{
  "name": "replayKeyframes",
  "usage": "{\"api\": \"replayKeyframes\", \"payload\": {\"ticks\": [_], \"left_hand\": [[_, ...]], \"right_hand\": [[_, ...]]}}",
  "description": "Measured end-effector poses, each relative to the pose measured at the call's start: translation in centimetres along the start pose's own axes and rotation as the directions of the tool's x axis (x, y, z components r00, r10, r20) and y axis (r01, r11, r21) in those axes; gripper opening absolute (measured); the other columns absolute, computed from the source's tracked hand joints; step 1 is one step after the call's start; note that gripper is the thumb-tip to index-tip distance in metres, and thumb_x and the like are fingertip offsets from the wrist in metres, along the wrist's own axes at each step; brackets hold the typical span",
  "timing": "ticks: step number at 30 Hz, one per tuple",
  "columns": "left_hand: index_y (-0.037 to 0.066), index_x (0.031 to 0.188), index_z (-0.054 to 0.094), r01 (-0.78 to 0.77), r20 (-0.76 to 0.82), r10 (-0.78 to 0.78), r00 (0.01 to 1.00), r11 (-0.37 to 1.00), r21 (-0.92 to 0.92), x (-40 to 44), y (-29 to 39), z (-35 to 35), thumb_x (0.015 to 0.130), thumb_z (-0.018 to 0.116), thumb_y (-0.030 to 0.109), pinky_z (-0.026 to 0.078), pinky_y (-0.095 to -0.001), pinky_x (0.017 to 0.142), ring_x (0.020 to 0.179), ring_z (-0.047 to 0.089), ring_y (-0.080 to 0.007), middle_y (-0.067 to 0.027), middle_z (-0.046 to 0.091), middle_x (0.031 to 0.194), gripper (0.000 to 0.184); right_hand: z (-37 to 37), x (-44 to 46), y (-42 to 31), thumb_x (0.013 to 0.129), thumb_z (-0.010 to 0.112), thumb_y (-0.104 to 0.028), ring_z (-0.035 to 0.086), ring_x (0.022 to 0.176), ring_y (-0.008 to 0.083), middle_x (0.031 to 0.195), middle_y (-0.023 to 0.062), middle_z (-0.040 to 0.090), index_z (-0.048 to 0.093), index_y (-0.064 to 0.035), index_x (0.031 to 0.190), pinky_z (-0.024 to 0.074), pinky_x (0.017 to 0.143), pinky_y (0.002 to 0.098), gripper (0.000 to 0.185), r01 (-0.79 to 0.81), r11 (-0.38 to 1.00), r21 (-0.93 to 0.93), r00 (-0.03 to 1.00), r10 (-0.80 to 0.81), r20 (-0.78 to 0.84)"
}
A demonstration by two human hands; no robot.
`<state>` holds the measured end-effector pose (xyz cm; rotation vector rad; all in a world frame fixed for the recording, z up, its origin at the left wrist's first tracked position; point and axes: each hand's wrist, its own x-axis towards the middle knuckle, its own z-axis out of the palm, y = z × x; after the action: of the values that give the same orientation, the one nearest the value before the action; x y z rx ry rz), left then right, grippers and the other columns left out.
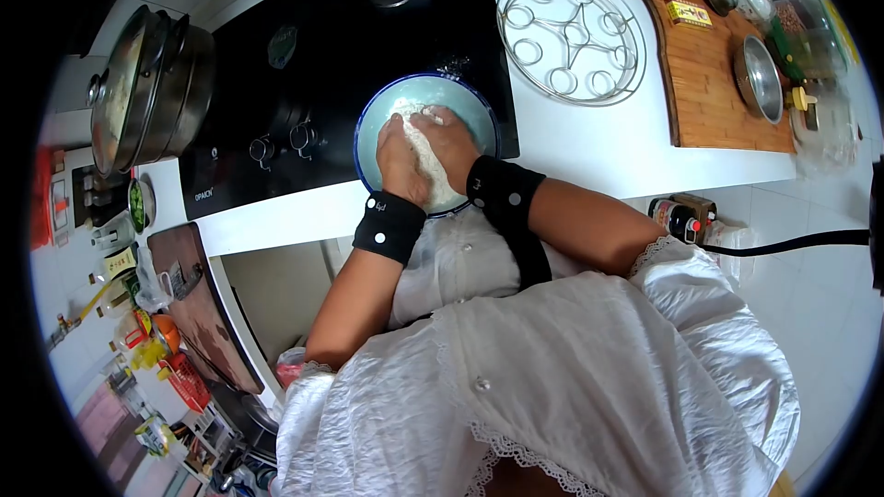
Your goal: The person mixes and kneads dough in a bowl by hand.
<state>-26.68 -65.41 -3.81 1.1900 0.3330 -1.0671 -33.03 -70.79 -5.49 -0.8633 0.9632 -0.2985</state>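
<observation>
Wearer: Hands and Upper Garment

Left hand (398, 161) and right hand (448, 143): bare. Left wristband (390, 227) and right wristband (504, 190): 2 matching black cuffs, each marked with pale round dots and small white lettering, too small to read. Blouse (589, 359): white, crinkled fabric, short sleeves (723, 304) with lace edging. Neckline (527, 458): scalloped lace trim. Button (481, 385): round, shiny, 1 of at least 2 on the front. Strap (531, 258): black, at the front.

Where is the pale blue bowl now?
Near the head view's centre, the pale blue bowl sits at the cooktop's right end, around left hand and right hand.
</observation>
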Motion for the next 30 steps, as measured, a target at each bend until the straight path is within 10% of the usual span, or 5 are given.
{"api": "replayKeyframes", "payload": {"ticks": [5, 11, 20, 30], "left_hand": [[0.004, 0.109, 0.047, 0.089, 0.102, -0.075, 0.992, 0.986, -0.142, 1.5, -0.3, -1.1, 0.086, 0.045, 0.03, 0.045, -0.0345, 0.077, 0.091, 0.053, -0.0234, -0.0114, 0.054, 0.102, 0.034], [0.001, 0.099, 0.051, 0.025, 0.18, -0.011, 0.984, 0.997, -0.071, 1.1, -0.1, -1.5, 0.084, 0.046, 0.029, 0.047, -0.0308, 0.069, 0.08, 0.056, -0.0207, -0.0099, 0.056, 0.09, 0.032], [-0.002, 0.103, 0.048, 0.038, -0.034, -0.039, 0.999, 0.999, -0.03, -2.0, 0.7, 1.6, 0.082, 0.047, 0.026, 0.048, -0.0329, 0.069, 0.082, 0.056, -0.0229, -0.013, 0.054, 0.095, 0.035], [-0.001, 0.108, 0.045, 0.048, 0.045, -0.05, 0.998, 0.998, 0.034, 0.2, 0.8, -0.8, 0.086, 0.047, 0.03, 0.048, -0.0346, 0.068, 0.08, 0.056, -0.0237, -0.0145, 0.055, 0.095, 0.038]], "right_hand": [[2.3, -3.3, -2.0, 0.072, 0.058, -0.024, 0.05, 0.101, 0.0299, 0.11, 0.0227, 0.05, 0.046, 0.0059, 0.112, 0.0408, 0.083, 0.0333, 0.052, 0.058, 0.995, -0.078, 0.989, -0.068, -0.13], [3.3, -3.3, -1.2, 0.077, 0.057, -0.023, 0.054, 0.093, 0.0243, 0.103, 0.0196, 0.053, 0.041, 0.0076, 0.113, 0.0414, 0.08, 0.0286, 0.05, 0.241, 0.873, -0.423, 0.892, -0.371, -0.258], [2.1, -0.4, -1.5, 0.081, 0.052, -0.015, 0.056, 0.085, 0.0231, 0.097, 0.0176, 0.056, 0.045, 0.0063, 0.107, 0.0453, 0.072, 0.03, 0.034, 0.088, 0.995, 0.056, 0.965, -0.071, -0.253], [4.1, -4.9, -1.9, 0.081, 0.048, -0.015, 0.054, 0.092, 0.0319, 0.101, 0.0214, 0.055, 0.053, 0.0044, 0.101, 0.0423, 0.08, 0.0341, 0.028, 0.105, 0.991, 0.087, 0.966, -0.081, -0.247]]}}
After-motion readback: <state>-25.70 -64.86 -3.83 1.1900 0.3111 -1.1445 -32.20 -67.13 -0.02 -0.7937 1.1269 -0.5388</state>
